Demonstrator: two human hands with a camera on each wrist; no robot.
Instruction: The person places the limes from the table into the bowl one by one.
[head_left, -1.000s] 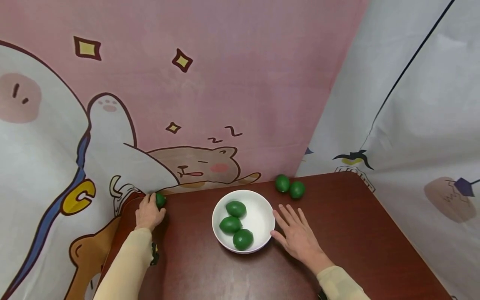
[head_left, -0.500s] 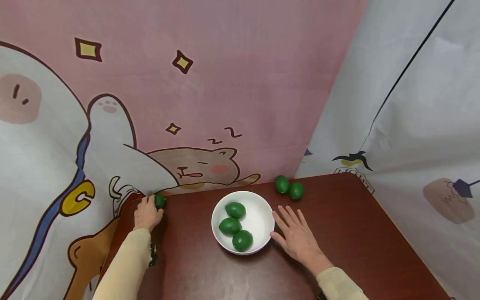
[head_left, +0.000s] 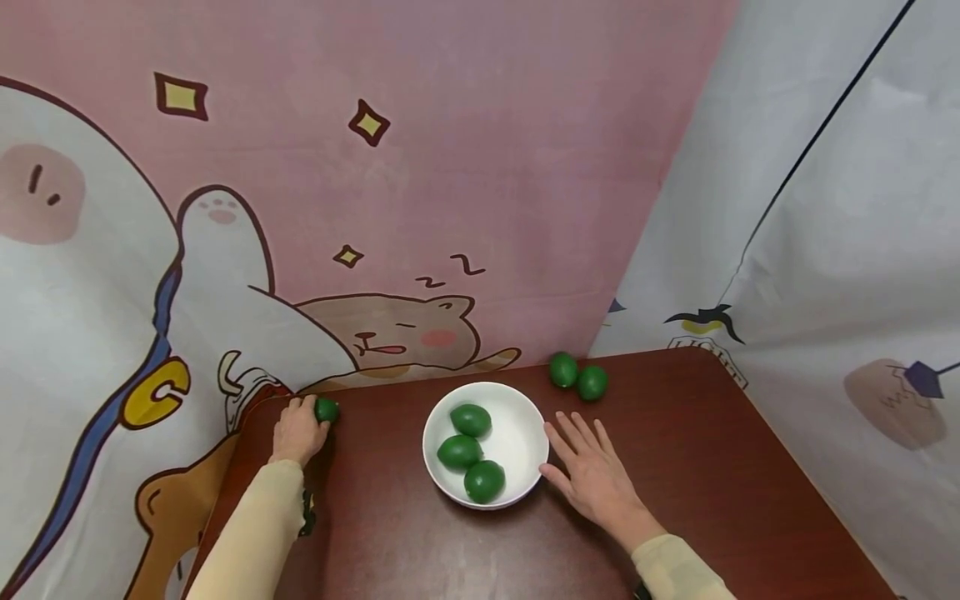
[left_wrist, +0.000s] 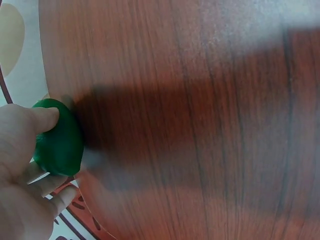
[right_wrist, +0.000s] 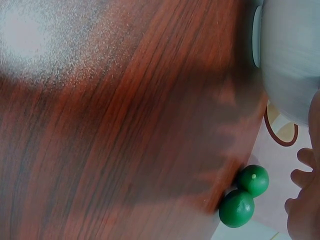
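Observation:
At the table's far left corner, my left hand point(head_left: 297, 431) grips a green lime-like fruit point(head_left: 326, 410). In the left wrist view the thumb lies on the near side of this fruit point(left_wrist: 59, 140), and the other fingers reach behind and under it. My right hand point(head_left: 596, 479) has its fingers spread, with fingertips and thumb at the right rim of a white bowl point(head_left: 528, 450); whether they touch it I cannot tell. Inside the bowl lie three green fruits point(head_left: 460, 452). The right wrist view shows the bowl's outer wall point(right_wrist: 292, 55) beside the right hand point(right_wrist: 306, 185).
Two more green fruits point(head_left: 563, 370) point(head_left: 592, 382) lie side by side at the back edge of the dark red table point(head_left: 712, 467), behind the right hand. A printed cloth point(head_left: 480, 183) hangs directly behind and at both sides of the table.
The fruit at my left hand has shifted slightly right and toward me, and the left hand has moved slightly with it. The right hand and the bowl have stayed nearly still.

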